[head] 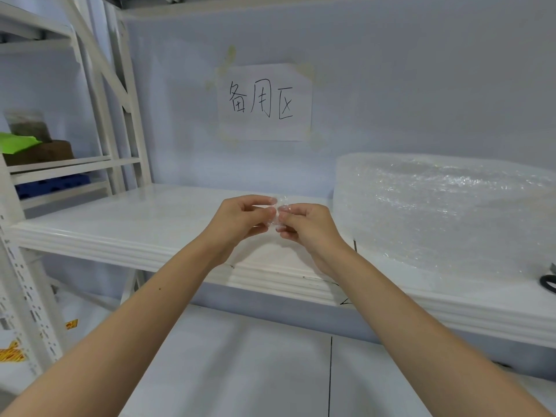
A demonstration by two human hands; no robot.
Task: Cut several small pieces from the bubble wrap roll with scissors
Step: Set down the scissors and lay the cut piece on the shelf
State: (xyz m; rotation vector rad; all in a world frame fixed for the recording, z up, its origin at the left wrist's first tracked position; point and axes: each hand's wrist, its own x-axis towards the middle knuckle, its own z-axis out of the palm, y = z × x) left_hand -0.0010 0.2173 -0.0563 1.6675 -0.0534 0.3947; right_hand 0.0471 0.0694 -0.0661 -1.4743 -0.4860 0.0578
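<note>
I had both hands up over the shelf (126, 236) — the left hand (240, 219) and the right hand (307, 225) met fingertip to fingertip, each pinching a side of one small clear piece (278, 215) of bubble wrap held between them. The piece was so transparent that I could not tell whether it was a single scrap or a few stacked. The roll (445, 212) sat on the shelf just to the right of my right hand, apart from it. The scissors (549, 281) lay at the far right edge of the view, mostly cut off, in neither hand. I judged this a pause between cuts: a piece was off the roll and being handled. The next move called for setting it on the shelf, then reaching right for the scissors and the roll's loose edge — both hands had to be freed first.
</note>
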